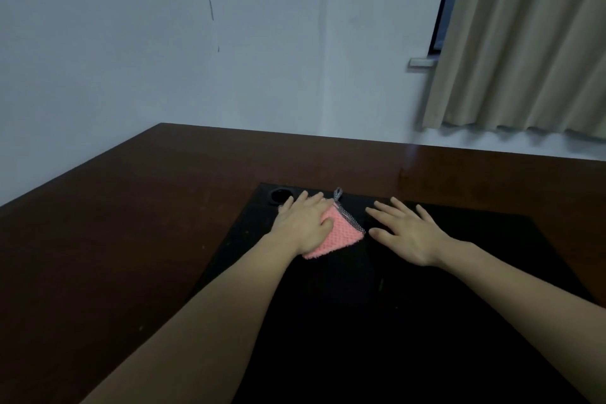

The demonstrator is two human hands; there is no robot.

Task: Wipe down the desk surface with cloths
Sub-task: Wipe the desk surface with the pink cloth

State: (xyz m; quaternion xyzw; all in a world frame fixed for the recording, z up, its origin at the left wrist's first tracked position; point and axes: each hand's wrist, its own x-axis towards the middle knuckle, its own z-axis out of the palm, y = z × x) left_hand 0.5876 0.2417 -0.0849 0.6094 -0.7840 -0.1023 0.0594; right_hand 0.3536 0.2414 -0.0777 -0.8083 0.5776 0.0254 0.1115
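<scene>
wipe | left hand (306,223) flat, pressing pink cloth (341,234) on black pad at frame centre | right hand (408,233) spread, empty, on worktop (131,223) | advice: keep palm pressure, overlapping strokes

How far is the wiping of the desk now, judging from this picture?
Done: nothing can be confirmed; the desk shows no clear wiped streaks. In hand: the left hand presses flat on the pink cloth, which lies on the black panel near its far edge. The right hand rests open on the panel beside the cloth, holding nothing. Left: probably most of the panel and the brown wood around it.
</scene>
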